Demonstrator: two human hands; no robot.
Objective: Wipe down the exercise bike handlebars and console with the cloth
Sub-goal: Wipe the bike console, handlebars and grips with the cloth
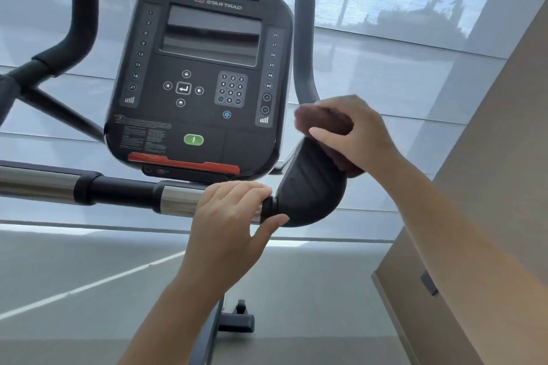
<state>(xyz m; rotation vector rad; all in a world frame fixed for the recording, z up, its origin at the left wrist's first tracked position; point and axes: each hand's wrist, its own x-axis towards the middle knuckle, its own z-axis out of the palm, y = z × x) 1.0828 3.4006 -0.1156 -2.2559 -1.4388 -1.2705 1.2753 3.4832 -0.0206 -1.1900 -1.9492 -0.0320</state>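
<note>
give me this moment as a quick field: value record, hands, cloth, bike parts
left hand: resting on the chrome bar beside the right elbow pad, holding nothing
right hand: closed on the brown cloth, pressed to the right handlebar just above the pad
cloth: bunched and blurred
console: dark screen, green button lit, no hand on it
left handlebar: no hand on it

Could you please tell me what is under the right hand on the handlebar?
A dark brown cloth shows beneath the right hand, pressed on the padded handlebar grip. The hand hides most of the cloth and the grip under it.
</note>
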